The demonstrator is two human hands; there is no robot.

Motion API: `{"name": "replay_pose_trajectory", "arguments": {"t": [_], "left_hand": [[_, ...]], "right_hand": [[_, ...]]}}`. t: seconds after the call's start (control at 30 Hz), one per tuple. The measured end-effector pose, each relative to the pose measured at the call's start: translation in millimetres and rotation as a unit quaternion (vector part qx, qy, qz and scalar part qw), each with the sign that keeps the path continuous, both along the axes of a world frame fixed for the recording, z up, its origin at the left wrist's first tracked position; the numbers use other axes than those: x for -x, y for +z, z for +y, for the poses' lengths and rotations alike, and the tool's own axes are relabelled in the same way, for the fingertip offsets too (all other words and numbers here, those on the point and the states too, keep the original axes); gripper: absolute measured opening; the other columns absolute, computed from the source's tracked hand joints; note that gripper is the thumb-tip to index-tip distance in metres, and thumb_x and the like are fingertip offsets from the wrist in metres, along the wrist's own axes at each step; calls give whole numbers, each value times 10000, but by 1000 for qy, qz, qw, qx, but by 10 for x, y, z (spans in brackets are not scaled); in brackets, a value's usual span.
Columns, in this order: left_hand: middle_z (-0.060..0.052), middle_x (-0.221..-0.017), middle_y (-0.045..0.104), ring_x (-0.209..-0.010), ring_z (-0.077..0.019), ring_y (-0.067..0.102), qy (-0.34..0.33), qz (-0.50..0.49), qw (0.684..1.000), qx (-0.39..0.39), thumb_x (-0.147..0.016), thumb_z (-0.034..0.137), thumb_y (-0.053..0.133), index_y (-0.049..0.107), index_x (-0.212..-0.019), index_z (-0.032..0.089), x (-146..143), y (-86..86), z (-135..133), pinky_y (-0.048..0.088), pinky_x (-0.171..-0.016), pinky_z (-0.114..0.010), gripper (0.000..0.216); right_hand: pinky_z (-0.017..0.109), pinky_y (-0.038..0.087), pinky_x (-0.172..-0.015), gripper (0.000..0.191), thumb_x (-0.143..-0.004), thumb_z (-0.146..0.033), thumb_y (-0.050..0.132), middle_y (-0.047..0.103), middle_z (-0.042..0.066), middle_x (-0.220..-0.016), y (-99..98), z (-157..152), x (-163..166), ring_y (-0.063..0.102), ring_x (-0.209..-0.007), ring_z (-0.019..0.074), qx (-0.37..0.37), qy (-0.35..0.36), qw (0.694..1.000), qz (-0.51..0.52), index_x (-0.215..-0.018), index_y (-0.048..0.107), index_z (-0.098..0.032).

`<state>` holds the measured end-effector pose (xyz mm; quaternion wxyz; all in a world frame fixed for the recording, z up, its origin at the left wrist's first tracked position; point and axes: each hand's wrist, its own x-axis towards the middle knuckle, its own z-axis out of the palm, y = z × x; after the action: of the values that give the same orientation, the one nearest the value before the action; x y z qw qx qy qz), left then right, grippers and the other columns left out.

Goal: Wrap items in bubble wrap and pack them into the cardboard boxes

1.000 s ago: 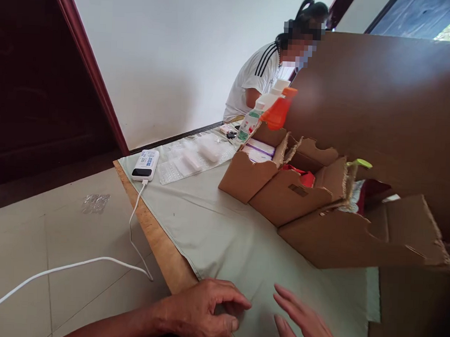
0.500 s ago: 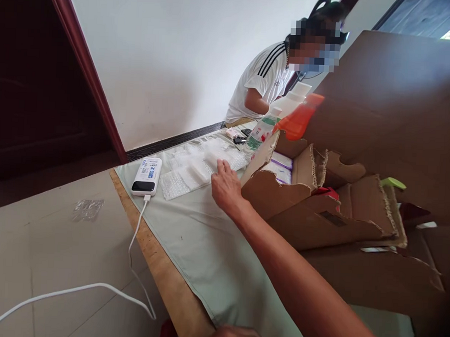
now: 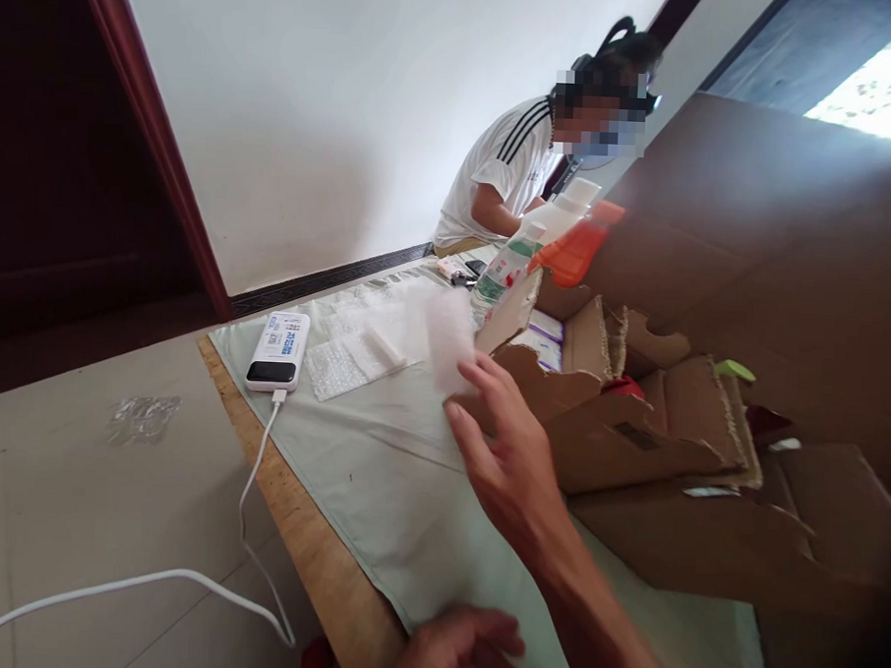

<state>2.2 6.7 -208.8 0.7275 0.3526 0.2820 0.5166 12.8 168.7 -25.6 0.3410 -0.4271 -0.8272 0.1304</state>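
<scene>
My right hand is raised above the pale green cloth and pinches a small piece of bubble wrap, which is blurred by motion. My left hand rests at the table's near edge with its fingers loosely curled and nothing seen in it. More bubble wrap pieces lie on the cloth farther back, beside a white power bank.
Open cardboard boxes with torn flaps crowd the table's right side, holding bottles, one with an orange sprayer. A white cable hangs from the power bank to the tiled floor. Another person sits at the far end.
My right hand has drawn back from the pile of bubble wrap with one piece in its fingers. My left hand has stayed at the near edge.
</scene>
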Motion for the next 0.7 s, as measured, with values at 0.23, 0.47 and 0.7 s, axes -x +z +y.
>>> {"name": "replay_pose_trajectory", "arguments": {"t": [0.23,0.47,0.7], "left_hand": [[-159,-1343,630,-1258,-350,568,28,-112,992,48,-760,561,794,662,-1274,210,348,528,-46,476,-995,-463,636],[-102,-1024,783,-997,-285,713,-93,-1,983,156,-728,394,845,765,-1058,149,-17,875,-141,531,-898,-374,419],[-96,-968,800,-980,-282,734,-64,74,979,180,-697,378,852,784,-996,130,-364,967,-344,557,-914,-379,394]], "right_hand": [[369,591,-720,337,-853,-495,686,775,105,-969,-421,-1463,-1318,721,-833,251,309,-140,862,377,-1034,757,-220],[370,577,-701,348,-885,-508,631,755,107,-948,-697,-2420,-1841,707,-799,244,331,-231,785,470,-1025,734,-207],[426,539,-941,346,-928,-434,632,589,132,-1439,-739,-2981,-2329,596,-1264,285,122,-433,853,264,-1215,654,-242]]}}
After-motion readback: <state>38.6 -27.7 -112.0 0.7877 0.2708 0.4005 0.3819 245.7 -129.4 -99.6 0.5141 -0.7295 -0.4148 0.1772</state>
